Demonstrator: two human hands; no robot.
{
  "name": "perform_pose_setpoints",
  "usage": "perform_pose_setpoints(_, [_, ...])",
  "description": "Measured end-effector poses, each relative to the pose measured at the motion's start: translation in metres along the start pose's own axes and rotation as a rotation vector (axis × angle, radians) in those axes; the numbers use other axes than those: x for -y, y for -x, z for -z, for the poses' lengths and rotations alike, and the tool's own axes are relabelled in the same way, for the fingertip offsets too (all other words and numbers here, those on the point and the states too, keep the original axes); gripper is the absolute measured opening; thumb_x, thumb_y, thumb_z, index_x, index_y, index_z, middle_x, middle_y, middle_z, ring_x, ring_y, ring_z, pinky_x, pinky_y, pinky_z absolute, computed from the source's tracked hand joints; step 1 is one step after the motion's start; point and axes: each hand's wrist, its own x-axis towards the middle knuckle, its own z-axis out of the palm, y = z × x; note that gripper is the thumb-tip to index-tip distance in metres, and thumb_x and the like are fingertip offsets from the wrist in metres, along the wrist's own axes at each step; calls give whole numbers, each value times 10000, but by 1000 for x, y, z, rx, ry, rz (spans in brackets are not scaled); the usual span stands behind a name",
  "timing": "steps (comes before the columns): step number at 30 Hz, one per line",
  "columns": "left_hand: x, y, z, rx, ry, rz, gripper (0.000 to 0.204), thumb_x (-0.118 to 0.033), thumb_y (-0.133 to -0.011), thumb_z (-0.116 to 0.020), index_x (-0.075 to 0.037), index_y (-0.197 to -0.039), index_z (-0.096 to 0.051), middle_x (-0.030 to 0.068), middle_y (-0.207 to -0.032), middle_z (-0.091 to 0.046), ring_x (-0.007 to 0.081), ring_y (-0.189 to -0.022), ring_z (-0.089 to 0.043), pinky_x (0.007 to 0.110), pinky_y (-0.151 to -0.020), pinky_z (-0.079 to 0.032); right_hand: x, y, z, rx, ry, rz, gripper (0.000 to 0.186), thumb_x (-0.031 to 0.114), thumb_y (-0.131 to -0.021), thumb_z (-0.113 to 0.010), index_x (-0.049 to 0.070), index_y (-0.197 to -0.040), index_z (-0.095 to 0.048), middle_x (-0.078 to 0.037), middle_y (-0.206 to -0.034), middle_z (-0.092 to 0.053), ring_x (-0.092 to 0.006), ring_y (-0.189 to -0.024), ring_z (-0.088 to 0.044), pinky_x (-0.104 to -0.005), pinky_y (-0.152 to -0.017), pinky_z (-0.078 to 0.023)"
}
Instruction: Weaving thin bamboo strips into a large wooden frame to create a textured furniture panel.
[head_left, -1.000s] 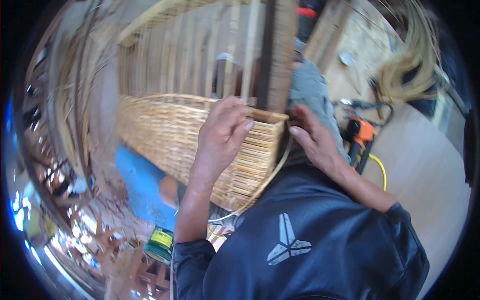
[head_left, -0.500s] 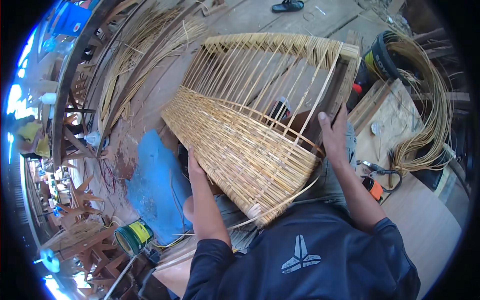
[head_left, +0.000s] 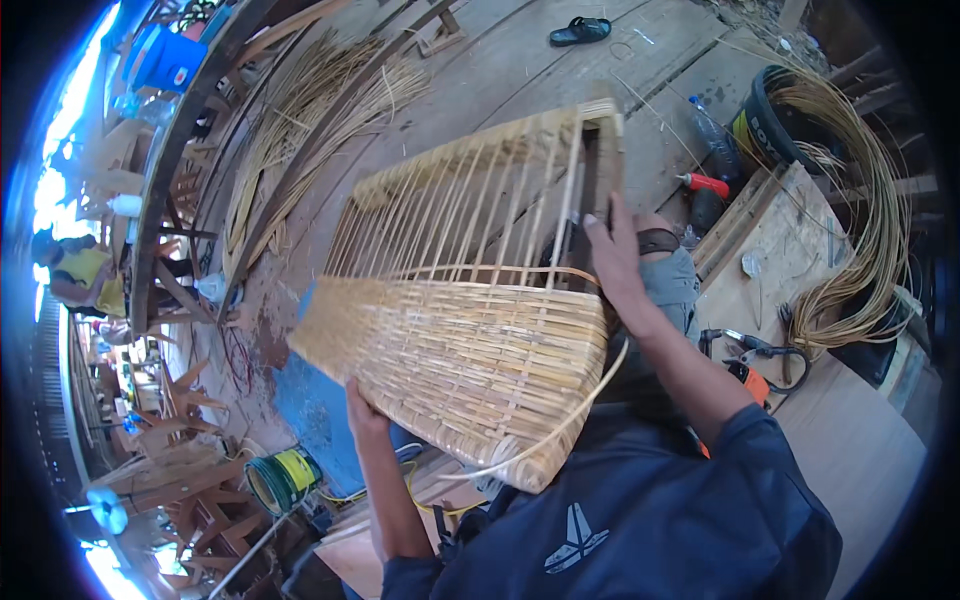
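A wooden frame half woven with rattan strips (head_left: 460, 350) lies tilted across my lap. Its near part is densely woven; bare lengthwise strands span the far part up to a wrapped end bar. My left hand (head_left: 368, 412) grips the near left edge of the weave, its fingers mostly hidden beneath. On the other side, my right hand (head_left: 618, 262) holds the dark wooden side rail, thumb on top and fingers along the outer face. A loose pale strand (head_left: 590, 400) curves off the near right corner, and a thin orange-brown strip arches over the weave's upper edge.
A bucket (head_left: 768, 115) with a coil of rattan (head_left: 870, 210) stands at the right, beside a wooden board (head_left: 780, 250) and an orange-and-black tool (head_left: 748, 378). Rattan bundles (head_left: 310, 130) lie far left; a green bucket (head_left: 283, 478) stands near left. A sandal (head_left: 580, 32) lies ahead.
Both hands have swung the woven frame leftward and turned it, its far end now lower in view. A red bottle and a clear bottle on the floor at the right have come into fuller view.
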Motion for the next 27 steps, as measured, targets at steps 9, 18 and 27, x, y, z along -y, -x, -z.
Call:
perform_pose_setpoints(9, [53, 15, -22, -313, 60, 88, 464, -284, -876, -514, -30, -1257, -440, 161, -1210, -536, 344, -1061, -557, 505, -876, -488, 18, -47, 38, 266, -154, -143, 281, 194, -871, -562, 13, -1084, -588, -50, -876, -627, -169, -896, -594, -286, -799, -460])
perform_pose_setpoints(18, [76, 11, -46, -278, -68, 68, 482, -310, -885, -538, -5, -1240, -424, 182, -1163, -547, 343, -1031, -573, 459, -819, -527, -45, 50, 257, -151, 113, -463, 196, 193, -918, -522, 20, -984, -587, -2, -720, -555, -68, -634, -535, -209, -577, -428])
perform_pose_setpoints(27, [76, 25, -20, -314, -81, 137, 471, -385, -917, -464, 1, -1186, -446, 199, -1130, -563, 341, -964, -596, 419, -807, -512, -114, 142, 208, 224, 786, -513, 281, 215, -897, -396, -18, -866, -550, -194, -818, -597, -329, -774, -574, -434, -722, -436])
